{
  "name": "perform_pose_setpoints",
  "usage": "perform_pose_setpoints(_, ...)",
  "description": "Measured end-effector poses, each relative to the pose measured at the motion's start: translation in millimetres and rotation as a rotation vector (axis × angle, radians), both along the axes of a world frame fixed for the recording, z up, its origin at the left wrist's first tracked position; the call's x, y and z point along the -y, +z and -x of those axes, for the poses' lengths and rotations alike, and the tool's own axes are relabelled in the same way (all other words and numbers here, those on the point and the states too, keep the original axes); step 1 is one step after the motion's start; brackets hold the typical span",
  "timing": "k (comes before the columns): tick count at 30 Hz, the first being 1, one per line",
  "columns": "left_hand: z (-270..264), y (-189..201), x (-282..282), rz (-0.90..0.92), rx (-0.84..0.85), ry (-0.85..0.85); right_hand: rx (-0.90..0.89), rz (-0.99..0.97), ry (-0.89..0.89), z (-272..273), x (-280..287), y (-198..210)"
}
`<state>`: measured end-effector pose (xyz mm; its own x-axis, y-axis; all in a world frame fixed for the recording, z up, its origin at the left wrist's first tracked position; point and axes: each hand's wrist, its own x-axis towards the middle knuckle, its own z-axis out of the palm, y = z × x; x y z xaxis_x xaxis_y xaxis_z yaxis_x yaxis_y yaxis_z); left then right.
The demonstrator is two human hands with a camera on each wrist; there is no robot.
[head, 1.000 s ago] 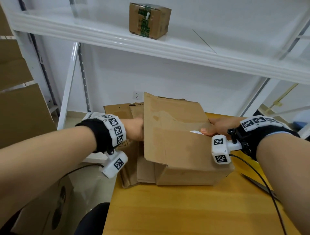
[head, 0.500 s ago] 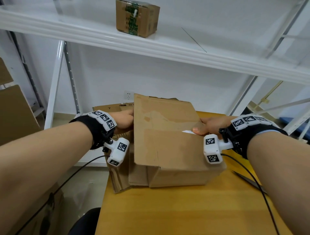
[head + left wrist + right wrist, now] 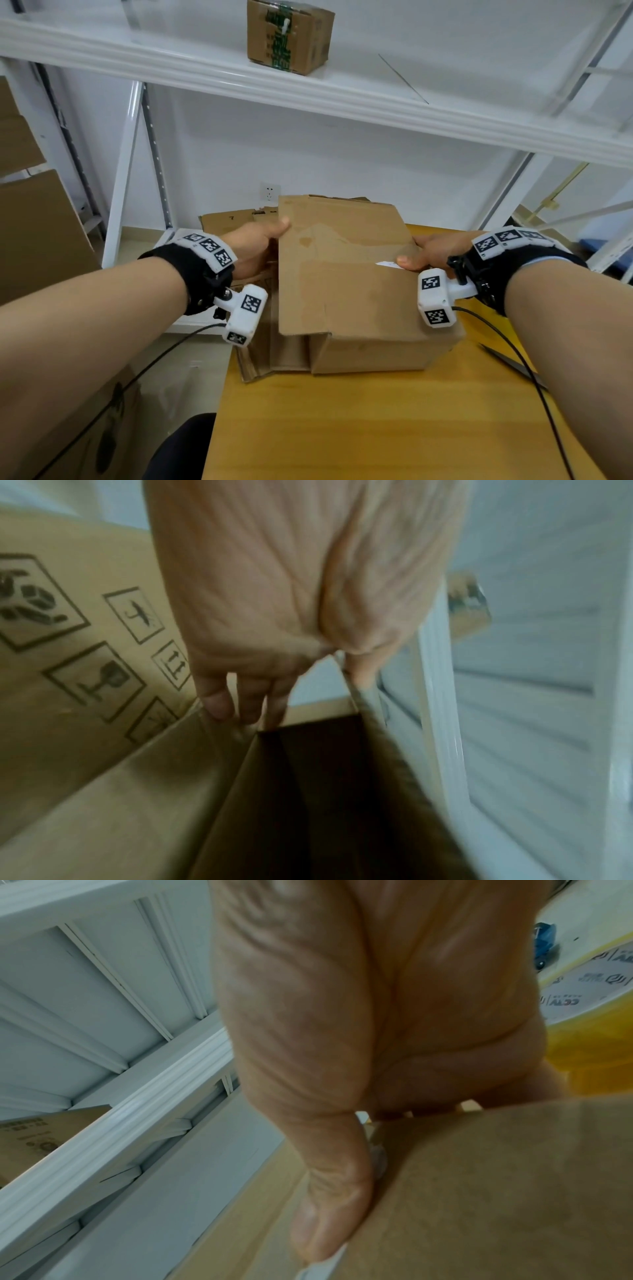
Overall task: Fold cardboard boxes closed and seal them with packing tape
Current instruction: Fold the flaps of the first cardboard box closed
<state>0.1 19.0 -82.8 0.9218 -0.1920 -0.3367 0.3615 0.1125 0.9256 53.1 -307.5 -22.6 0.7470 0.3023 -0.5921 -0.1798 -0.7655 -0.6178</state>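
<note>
Resting on the far left part of the wooden table [image 3: 376, 428], the cardboard box [image 3: 376, 349] has one large flap [image 3: 342, 274] laid across its top, overhanging the left side. The left hand [image 3: 255, 245] grasps the flap's left edge: thumb on the upper face, fingers [image 3: 219, 696] curled beneath it, as the left wrist view confirms. The right hand [image 3: 431, 251] holds the box's right top edge, thumb [image 3: 329, 1218] pressed flat on the upper surface beside a small white label [image 3: 387, 263]; the remaining fingers fold over the edge and are out of sight. The box interior [image 3: 308, 791] reads as a dark cavity in the left wrist view; contents cannot be determined.

Flattened cardboard [image 3: 233, 219] stands directly behind and to the left of the box, with printed handling symbols [image 3: 99, 680] on one sheet. A white shelf [image 3: 342, 89] spans above the table and carries a small sealed box [image 3: 289, 34] with a green printed strip. Larger cardboard sheets [image 3: 37, 233] lean at the left edge. A wall socket [image 3: 270, 193] sits behind the box. A thin dark object [image 3: 510, 365] lies on the table under the right forearm, partly covered by the wrist cable; its identity cannot be made out. A roll of printed tape [image 3: 589, 988] is cut off at the right wrist view's edge.
</note>
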Motion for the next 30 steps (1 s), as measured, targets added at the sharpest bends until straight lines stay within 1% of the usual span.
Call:
perform_pose_setpoints(2, -1, -4, 11, -0.129, 0.025, 0.049, 0.012, 0.006, 0.014, 4, -3, 2)
perform_pose_setpoints(4, -5, -14, 16, -0.316, 0.016, 0.069, 0.031, 0.014, -0.003, 10, -6, 6)
perform_pose_setpoints(6, -11, -22, 17, -0.492, -0.013, 0.119, 0.057, 0.058, 0.028, 9, -5, 6)
perform_pose_setpoints(7, -14, -25, 16, -0.496, -0.039, 0.145, 0.067, 0.068, 0.053, 5, -3, 4)
perform_pose_setpoints(9, -15, -22, 14, -0.402, -0.106, 0.200, 0.063, 0.054, 0.047, 5, -1, 3)
perform_pose_setpoints(10, -12, -17, 13, -0.357, -0.135, 0.196, 0.048, 0.029, 0.020, 8, -2, 5)
perform_pose_setpoints(12, -10, -16, 10, -0.324, -0.185, 0.182, 0.048, -0.004, -0.004, 17, -5, 7)
perform_pose_setpoints(14, -3, -16, 14, -0.306, -0.226, 0.172, 0.085, 0.042, 0.041, 18, -6, 6)
perform_pose_setpoints(15, -1, -14, 17, -0.313, -0.231, 0.189, 0.102, 0.061, 0.061, 16, -6, 4)
perform_pose_setpoints(17, 4, -8, 26, -0.402, -0.202, 0.220, 0.120, 0.057, 0.079, 15, -5, 2)
perform_pose_setpoints(19, 8, -3, 30, -0.447, -0.169, 0.256, 0.123, 0.009, 0.047, 17, -3, 1)
perform_pose_setpoints(21, 9, 5, 32, -0.372, -0.157, 0.304, 0.126, -0.024, 0.022, 21, -2, 0)
perform_pose_setpoints(24, 9, 12, 34, -0.267, -0.136, 0.374, 0.152, -0.005, 0.028, 22, -4, 0)
perform_pose_setpoints(25, 11, 14, 36, -0.255, -0.126, 0.376, 0.156, -0.003, 0.018, 23, -5, 0)
perform_pose_setpoints(26, 11, 14, 37, -0.287, -0.116, 0.360, 0.159, -0.016, 0.000, 26, -6, 1)
perform_pose_setpoints(28, 12, 9, 40, -0.426, -0.086, 0.279, 0.136, -0.051, -0.032, 31, -5, 3)
perform_pose_setpoints(29, 14, 5, 41, -0.447, -0.081, 0.229, 0.129, -0.056, -0.041, 30, -4, 2)
perform_pose_setpoints(30, 16, 3, 44, -0.426, -0.087, 0.186, 0.130, -0.048, -0.049, 33, -4, 3)
